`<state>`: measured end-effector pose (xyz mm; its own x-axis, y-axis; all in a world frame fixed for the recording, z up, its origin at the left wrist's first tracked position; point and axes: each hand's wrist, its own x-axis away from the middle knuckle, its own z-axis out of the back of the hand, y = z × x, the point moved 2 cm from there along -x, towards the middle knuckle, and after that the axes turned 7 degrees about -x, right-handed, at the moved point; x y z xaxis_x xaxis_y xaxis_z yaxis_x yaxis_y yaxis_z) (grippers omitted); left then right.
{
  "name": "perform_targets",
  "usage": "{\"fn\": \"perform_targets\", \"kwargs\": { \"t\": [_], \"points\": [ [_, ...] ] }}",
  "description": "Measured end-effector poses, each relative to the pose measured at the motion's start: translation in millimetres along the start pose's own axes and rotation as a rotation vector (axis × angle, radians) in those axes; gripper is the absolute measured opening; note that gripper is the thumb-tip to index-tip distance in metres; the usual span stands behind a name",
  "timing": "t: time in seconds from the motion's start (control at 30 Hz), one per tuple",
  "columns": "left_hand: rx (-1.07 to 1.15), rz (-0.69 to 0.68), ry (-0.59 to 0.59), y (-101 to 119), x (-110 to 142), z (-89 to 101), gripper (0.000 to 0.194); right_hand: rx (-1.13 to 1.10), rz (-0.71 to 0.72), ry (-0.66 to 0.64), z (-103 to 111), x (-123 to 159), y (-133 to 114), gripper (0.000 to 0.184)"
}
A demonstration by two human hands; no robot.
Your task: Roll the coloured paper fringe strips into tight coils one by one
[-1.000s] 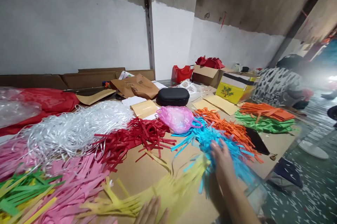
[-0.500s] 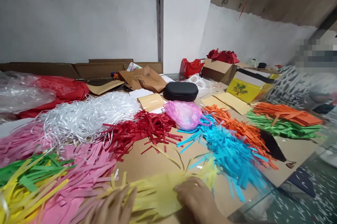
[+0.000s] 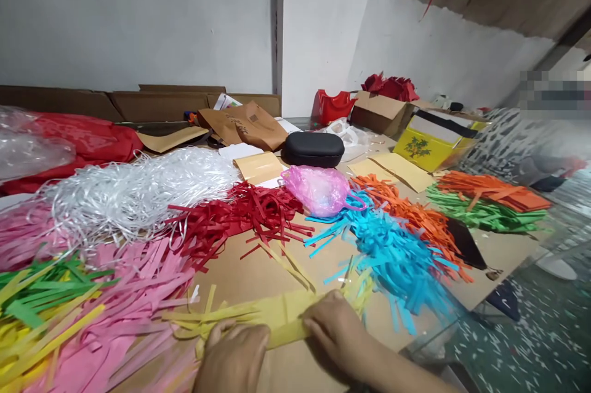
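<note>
A bundle of yellow paper strips [image 3: 258,314] lies on the brown cardboard sheet [image 3: 258,276] at the near edge. My left hand [image 3: 233,359] is closed round the bundle's near side, fingers curled over it. My right hand [image 3: 335,331] presses and grips the bundle's right part, fingers bent over the strips. Blue paper strips [image 3: 392,254] spread just beyond my right hand. Pink strips [image 3: 133,300] lie left of my left hand.
Red strips [image 3: 240,217], white shredded ribbon [image 3: 133,190], orange strips [image 3: 415,214], a pink plastic bag [image 3: 318,188] and a black case [image 3: 313,149] fill the table. Boxes stand at the back right. A person in a patterned top [image 3: 521,146] sits at the far right.
My right hand came back from the blue strips onto the yellow bundle. Both hands have gathered the yellow strips into a tighter bundle and closed on it.
</note>
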<state>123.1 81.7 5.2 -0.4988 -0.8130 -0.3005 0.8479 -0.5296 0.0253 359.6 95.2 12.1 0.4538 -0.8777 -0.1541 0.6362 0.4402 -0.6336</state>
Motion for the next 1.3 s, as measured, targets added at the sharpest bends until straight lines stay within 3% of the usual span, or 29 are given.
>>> {"fn": "perform_targets", "kwargs": {
  "t": [0.07, 0.17, 0.43, 0.77, 0.93, 1.2, 1.3],
  "points": [
    [0.044, 0.177, -0.234, -3, -15, 2.6, 0.037, 0.081, -0.164, -0.042, 4, -15, -1, 0.025],
    [0.020, 0.280, -0.345, -4, -34, 2.6, 0.038, 0.135, -0.249, -0.066, 6, -34, -2, 0.018],
    [-0.034, 0.341, -0.380, -10, -45, -9.8, 0.035, 0.143, -0.307, -0.037, -3, -39, 9, 0.018],
    [-0.025, 0.320, -0.415, -14, -45, -10.1, 0.035, 0.099, -0.369, -0.033, 0, -44, 12, 0.013],
    [0.067, 0.275, -0.304, -20, -43, -10.8, 0.032, 0.083, -0.386, -0.006, 1, -45, 14, 0.011],
    [0.120, 0.333, -0.288, -25, -41, -14.9, 0.028, 0.097, -0.353, 0.031, -4, -47, 16, 0.011],
    [0.099, 0.256, -0.209, -25, -43, -11.4, 0.021, 0.118, -0.329, 0.066, 3, -48, 13, 0.009]
  ]
}}
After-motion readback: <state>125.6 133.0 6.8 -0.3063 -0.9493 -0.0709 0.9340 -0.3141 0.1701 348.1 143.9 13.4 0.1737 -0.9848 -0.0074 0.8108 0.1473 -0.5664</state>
